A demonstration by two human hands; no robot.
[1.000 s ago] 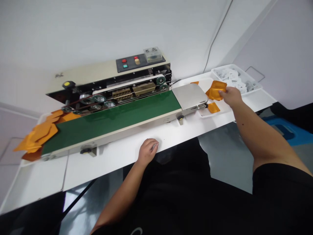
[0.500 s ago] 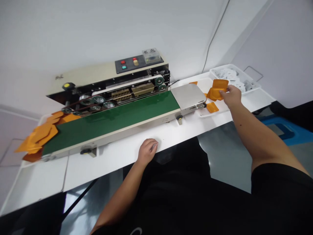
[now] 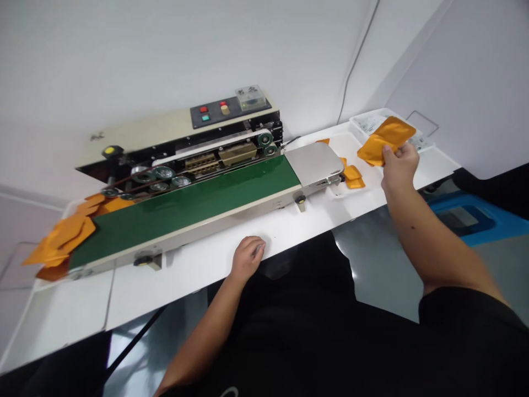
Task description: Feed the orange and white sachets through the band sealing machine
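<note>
My right hand [image 3: 400,164] pinches orange pouches [image 3: 387,139] by their lower edge, raised over the white tray at the right; how many are in the grip I cannot tell. A few more loose orange pouches [image 3: 352,176] lie in that tray [image 3: 371,177], by the end of the sealing machine. My left hand [image 3: 248,255] rests at the table's front edge with its fingers curled in; whether anything is inside is hidden. Between my hands and the wall stands the band sealer [image 3: 177,132] with its green conveyor belt [image 3: 194,207].
Orange pouches [image 3: 66,237] are heaped at the belt's left end. A white bin of small white packets [image 3: 367,122] stands at the back right. A metal plate [image 3: 314,162] extends the conveyor rightwards. A blue container [image 3: 467,218] sits below the table at right.
My right hand has lifted the orange pouches up and slightly right, away from those in the tray. My left hand has stayed in place.
</note>
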